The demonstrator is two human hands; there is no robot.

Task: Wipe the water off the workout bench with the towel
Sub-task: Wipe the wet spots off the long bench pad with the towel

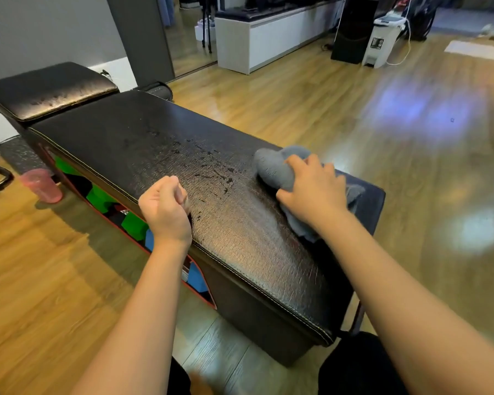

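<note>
A long black padded workout bench runs from the near right to the far left. Water droplets speckle the middle of its top. My right hand presses down on a bunched grey towel at the bench's right edge, just right of the wet patch. My left hand is curled into a loose fist and rests on the bench's near left edge, holding nothing.
A pink plastic cup stands on the wooden floor left of the bench. A raised black headrest pad continues the bench at the far left. A white cabinet, a black speaker and a white bin stand at the back.
</note>
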